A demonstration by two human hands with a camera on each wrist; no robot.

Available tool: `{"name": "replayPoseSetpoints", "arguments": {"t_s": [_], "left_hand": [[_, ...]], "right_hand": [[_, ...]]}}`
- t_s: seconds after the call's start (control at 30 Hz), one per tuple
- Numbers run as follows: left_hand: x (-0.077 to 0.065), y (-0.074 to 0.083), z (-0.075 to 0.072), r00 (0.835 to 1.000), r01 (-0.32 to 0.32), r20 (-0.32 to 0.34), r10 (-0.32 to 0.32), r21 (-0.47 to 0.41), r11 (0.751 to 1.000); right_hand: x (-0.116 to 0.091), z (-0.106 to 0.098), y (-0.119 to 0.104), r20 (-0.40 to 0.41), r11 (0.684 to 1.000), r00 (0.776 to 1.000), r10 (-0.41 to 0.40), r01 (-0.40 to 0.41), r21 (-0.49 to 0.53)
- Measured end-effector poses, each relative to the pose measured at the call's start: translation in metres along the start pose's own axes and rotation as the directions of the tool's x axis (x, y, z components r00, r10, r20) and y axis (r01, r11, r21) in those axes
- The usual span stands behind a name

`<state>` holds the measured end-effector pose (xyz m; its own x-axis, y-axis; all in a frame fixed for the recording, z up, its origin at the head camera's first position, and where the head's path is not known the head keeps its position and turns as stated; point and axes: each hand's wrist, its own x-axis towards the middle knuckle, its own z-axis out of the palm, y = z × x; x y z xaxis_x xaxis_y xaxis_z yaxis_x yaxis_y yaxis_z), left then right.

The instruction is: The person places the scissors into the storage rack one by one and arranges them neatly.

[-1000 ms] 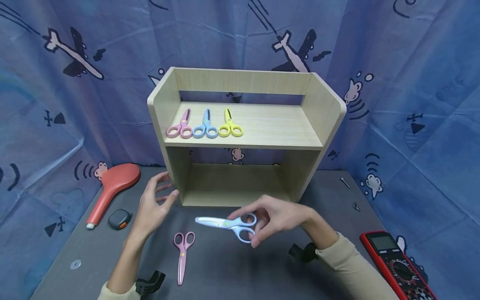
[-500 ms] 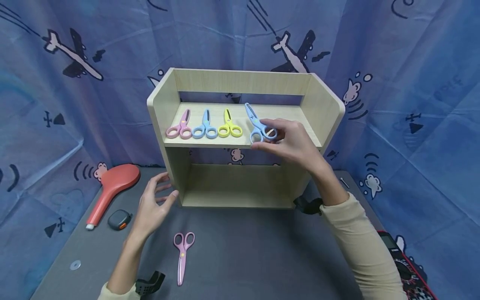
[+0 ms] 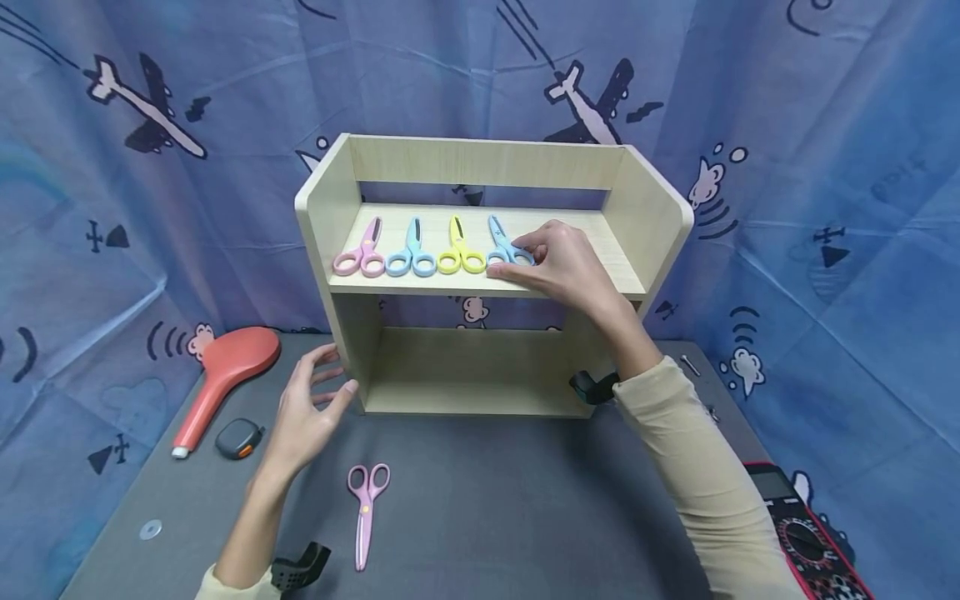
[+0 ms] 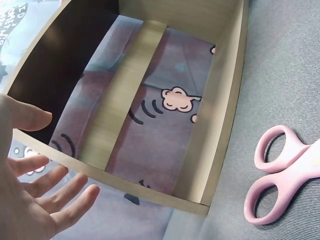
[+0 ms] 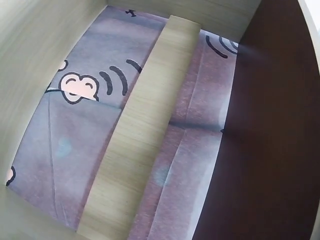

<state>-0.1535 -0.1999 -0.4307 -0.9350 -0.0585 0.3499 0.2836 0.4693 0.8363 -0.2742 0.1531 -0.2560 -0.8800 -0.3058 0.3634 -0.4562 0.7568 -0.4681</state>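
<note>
My right hand [image 3: 558, 260] holds blue scissors [image 3: 501, 238] by the handles, low over the upper shelf [image 3: 573, 242] of a pale wooden rack. Left of them, in a row with blades pointing back, lie yellow scissors [image 3: 456, 248], another blue pair [image 3: 412, 250] and a pink pair [image 3: 365, 252]. My left hand [image 3: 303, 408] is beside the rack's lower left side, its fingers spread and relaxed; the left wrist view shows this hand [image 4: 45, 190] holding nothing. On the table in front lies a second pair of pink scissors [image 3: 365, 512], blades toward me. Only the rack's lower compartment shows in the right wrist view.
At the left are a red paddle-shaped object [image 3: 225, 375], a dark tape measure [image 3: 239, 438] and a small clear disc [image 3: 151, 529]. A red multimeter [image 3: 802, 533] stands at the right, partly behind my sleeve. A small metal piece [image 3: 690, 365] lies farther back.
My right hand has carried the blue scissors from over the table up to the upper shelf, then lowered them beside the yellow pair. My left hand has stayed in place.
</note>
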Motion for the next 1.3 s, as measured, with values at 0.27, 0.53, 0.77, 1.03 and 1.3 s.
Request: {"name": "replayPoseSetpoints", "arguments": {"t_s": [0.27, 0.53, 0.77, 1.03, 1.3], "left_hand": [[0.000, 0.000, 0.000, 1.000, 0.005, 0.002, -0.005, 0.006, 1.000], [0.000, 0.000, 0.000, 1.000, 0.000, 0.003, 0.000, 0.009, 1.000], [0.001, -0.002, 0.000, 1.000, -0.006, 0.014, 0.006, 0.011, 1.000], [0.001, -0.001, 0.000, 1.000, -0.007, 0.022, 0.007, 0.009, 1.000], [-0.001, 0.001, -0.001, 1.000, -0.008, 0.022, 0.007, 0.014, 1.000]], "right_hand": [[-0.012, -0.003, 0.002, -0.042, 0.994, 0.999, 0.010, -0.006, 0.108], [-0.061, 0.031, -0.024, -0.212, 0.882, 0.943, -0.255, 0.317, 0.348], [-0.095, 0.121, -0.038, 0.189, 0.833, 0.908, -0.374, 0.239, 0.499], [-0.106, 0.220, -0.038, 0.589, 0.878, 0.696, -0.410, 0.127, 0.462], [-0.121, 0.274, -0.040, 0.627, 0.898, 0.660, -0.414, 0.410, 0.161]]}}
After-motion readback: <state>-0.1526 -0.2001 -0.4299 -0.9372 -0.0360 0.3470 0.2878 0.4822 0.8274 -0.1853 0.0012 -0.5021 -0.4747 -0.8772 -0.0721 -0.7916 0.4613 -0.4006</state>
